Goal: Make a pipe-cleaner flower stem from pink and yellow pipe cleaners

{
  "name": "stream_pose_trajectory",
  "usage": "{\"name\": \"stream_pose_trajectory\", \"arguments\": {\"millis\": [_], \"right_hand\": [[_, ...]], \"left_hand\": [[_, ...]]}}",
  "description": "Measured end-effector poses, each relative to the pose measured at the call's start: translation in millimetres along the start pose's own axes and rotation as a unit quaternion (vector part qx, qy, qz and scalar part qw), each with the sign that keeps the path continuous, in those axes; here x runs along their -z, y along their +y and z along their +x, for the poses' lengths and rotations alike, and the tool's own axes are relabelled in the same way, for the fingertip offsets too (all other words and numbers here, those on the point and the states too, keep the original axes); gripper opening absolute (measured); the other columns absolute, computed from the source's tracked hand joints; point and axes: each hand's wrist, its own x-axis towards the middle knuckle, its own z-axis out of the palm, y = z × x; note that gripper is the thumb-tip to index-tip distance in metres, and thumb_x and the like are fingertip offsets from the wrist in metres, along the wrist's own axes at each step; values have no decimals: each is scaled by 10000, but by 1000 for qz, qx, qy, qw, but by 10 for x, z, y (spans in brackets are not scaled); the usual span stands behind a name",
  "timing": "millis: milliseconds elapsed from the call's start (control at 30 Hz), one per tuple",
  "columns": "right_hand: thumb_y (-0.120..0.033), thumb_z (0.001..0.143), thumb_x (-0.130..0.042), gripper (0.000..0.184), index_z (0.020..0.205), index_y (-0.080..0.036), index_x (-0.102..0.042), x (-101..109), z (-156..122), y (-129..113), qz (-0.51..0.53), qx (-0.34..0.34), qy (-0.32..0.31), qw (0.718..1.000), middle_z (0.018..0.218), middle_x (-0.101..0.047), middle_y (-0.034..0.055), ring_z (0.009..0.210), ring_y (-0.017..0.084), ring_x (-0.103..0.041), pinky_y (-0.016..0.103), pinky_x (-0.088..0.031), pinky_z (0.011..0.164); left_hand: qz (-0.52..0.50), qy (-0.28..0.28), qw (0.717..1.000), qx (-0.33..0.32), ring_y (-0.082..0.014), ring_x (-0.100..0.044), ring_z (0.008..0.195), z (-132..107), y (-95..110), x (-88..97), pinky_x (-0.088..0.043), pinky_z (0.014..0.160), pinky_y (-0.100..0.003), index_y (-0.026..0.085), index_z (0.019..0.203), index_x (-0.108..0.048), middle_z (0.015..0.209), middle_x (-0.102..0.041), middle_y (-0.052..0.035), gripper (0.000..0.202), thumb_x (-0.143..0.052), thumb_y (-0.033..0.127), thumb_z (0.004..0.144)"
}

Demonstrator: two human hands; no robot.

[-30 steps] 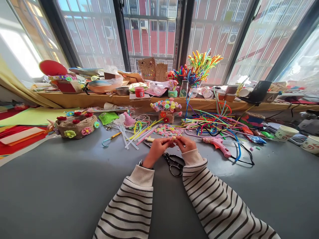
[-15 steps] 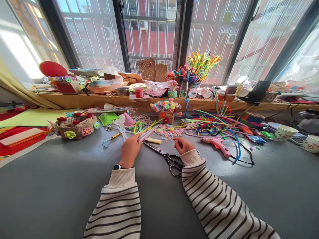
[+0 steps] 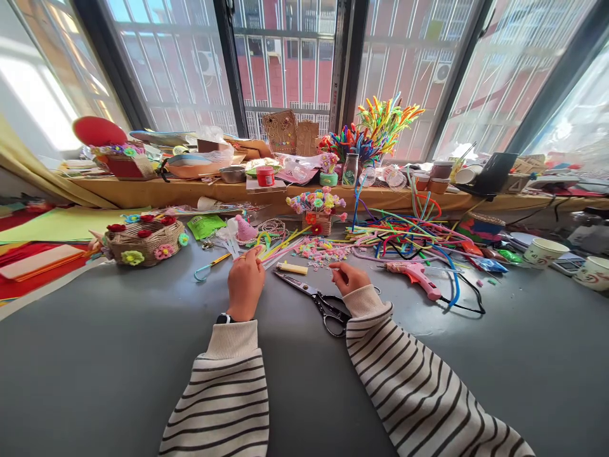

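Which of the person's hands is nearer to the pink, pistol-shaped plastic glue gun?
Right. The right hand is just left of the glue gun, near its nozzle but apart from it; the left hand is farther off, to the left of the black-handled metal scissors.

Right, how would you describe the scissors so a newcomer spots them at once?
On the grey table, look between the left hand and the right hand. The scissors lie there at a slant, handles beside the right hand. Black looped handles set them apart from the pale yellow stick just beyond their blades.
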Motion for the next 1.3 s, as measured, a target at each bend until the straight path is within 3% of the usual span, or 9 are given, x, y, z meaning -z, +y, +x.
{"name": "stream_pose_trajectory", "arguments": {"millis": [200, 367, 433, 500, 600, 767, 900, 1133, 1300], "right_hand": [[-380, 691, -434, 275, 814, -162, -549, -60, 33, -7, 190, -89, -26, 977, 595, -592, 27, 515, 124, -551, 259, -456, 540], [-458, 568, -542, 420, 845, -144, -516, -104, 113, 23, 426, -211, -61, 877, 633, -596, 40, 529, 129, -562, 265, -478, 506], [-472, 557, -543, 451, 865, -144, -517, -74, 133, 49, 446, -214, -53, 867, 619, -586, 31, 510, 121, -549, 267, -472, 502], [-478, 582, -520, 445, 871, -140, -532, -21, 134, 70, 391, -190, -7, 901, 590, -556, 21, 474, 109, -513, 264, -455, 477], [-430, 630, -510, 355, 823, -143, -588, 59, 110, 87, 177, -96, 101, 974, 605, -504, 28, 506, 113, -467, 277, -429, 518], [-384, 645, -533, 221, 687, -201, -649, 84, 77, 133, -87, 6, 179, 980, 706, -506, 62, 720, 184, -443, 316, -373, 676], [-383, 715, -452, 262, 698, -206, -644, 63, 85, 184, -86, 43, 136, 986, 686, -560, 42, 663, 154, -481, 256, -378, 610], [-296, 755, -409, 233, 766, -190, -616, 56, 87, 126, -25, 26, 46, 998, 595, -592, 5, 561, 115, -529, 198, -389, 532], [-283, 729, -450, 173, 818, -203, -574, 89, 74, 21, -10, -33, 18, 999, 559, -604, -24, 527, 114, -543, 203, -386, 512]], "left_hand": [[-208, -9, 978, 13, -193, -506, 828, 15, 164, 8, -376, 736, -305, 155, 980, -447, 849, -566, -74, 301, -420, 196, 683], [-441, -143, 886, -31, -137, -532, 705, -84, 552, -106, -406, 688, -272, 159, 853, -485, 767, -570, -27, 245, -476, 303, 656], [-497, -177, 849, -44, -131, -532, 708, -117, 688, -157, -408, 695, -269, 153, 846, -483, 759, -565, -25, 255, -492, 312, 646], [-545, -189, 816, -32, -130, -532, 716, -116, 778, -195, -410, 702, -273, 146, 835, -478, 754, -555, -24, 262, -505, 317, 638], [-607, -198, 769, 8, -127, -532, 718, -66, 842, -219, -415, 707, -280, 138, 841, -469, 755, -542, -20, 289, -533, 310, 618], [-665, -237, 707, 42, -113, -526, 712, -15, 877, -191, -414, 726, -285, 132, 821, -488, 728, -541, 1, 299, -582, 279, 579], [-688, -243, 680, 73, -106, -545, 673, -54, 867, -184, -417, 720, -283, 133, 820, -500, 738, -557, -1, 287, -567, 303, 599], [-691, -231, 676, 107, -124, -568, 603, -90, 828, -254, -428, 685, -299, 119, 748, -530, 654, -598, -23, 282, -522, 374, 626], [-659, -244, 708, 73, -138, -567, 667, -100, 827, -244, -425, 681, -270, 112, 741, -570, 709, -612, -48, 286, -524, 370, 626]]}}
